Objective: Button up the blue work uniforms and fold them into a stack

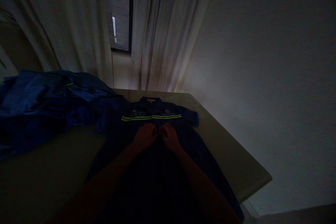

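Note:
A dark blue short-sleeved work shirt [189,136] lies spread on the table, its collar toward the far edge. Yellow-green stripes cross its chest, with small printed marks above them. Just below the stripes, at the front opening, my left hand [146,135] and my right hand [168,135] meet with fingers closed in a pinch. Both grip the shirt's front edges near the middle. The dim light hides the fine detail between the fingertips, and the lower part of the shirt is almost black.
A heap of blue clothing [52,101] lies to the left on the pale table [231,157], touching the shirt's left sleeve. Behind the table hang long curtains [168,35] with a window [118,14] between them. A plain wall [262,77] runs along the right side.

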Tool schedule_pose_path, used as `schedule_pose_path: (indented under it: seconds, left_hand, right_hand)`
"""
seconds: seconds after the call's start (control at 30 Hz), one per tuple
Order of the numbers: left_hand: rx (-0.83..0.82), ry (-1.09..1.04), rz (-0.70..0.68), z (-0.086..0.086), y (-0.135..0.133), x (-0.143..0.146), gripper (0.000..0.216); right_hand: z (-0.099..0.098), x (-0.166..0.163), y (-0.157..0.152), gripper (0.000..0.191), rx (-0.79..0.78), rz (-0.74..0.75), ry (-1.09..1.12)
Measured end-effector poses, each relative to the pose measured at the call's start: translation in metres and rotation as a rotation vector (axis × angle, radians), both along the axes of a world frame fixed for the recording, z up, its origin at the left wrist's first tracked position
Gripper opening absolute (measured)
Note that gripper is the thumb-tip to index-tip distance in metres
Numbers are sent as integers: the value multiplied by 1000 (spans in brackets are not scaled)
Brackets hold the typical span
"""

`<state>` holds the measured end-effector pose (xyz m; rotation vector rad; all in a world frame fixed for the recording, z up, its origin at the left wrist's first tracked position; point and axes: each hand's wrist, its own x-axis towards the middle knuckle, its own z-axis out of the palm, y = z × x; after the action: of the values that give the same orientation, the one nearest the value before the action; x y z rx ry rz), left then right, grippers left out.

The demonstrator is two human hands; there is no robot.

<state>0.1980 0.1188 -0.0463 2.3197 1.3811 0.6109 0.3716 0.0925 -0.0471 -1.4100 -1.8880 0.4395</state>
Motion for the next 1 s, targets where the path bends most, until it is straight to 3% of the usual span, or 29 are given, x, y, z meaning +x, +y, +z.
schedule_pose_path:
  seconds: [0.27,0.43,0.6,0.8,1.0]
  left_hand:
    - [-79,-30,91,1,3,4,5]
    - [46,38,136,3,-18,11,9]
    - [261,203,73,4,-29,12,17]
    - [228,244,68,6,-25,12,21]
    - [237,217,58,1,-24,13,21]
  right_hand:
    - [-2,0,-2,8,21,51,-4]
    - [-6,4,7,8,-122,-13,91]
    - [-3,6,11,10,-248,-64,225]
    - [-2,9,8,16,-85,-79,126]
    - [-4,13,9,14,-70,-9,104]
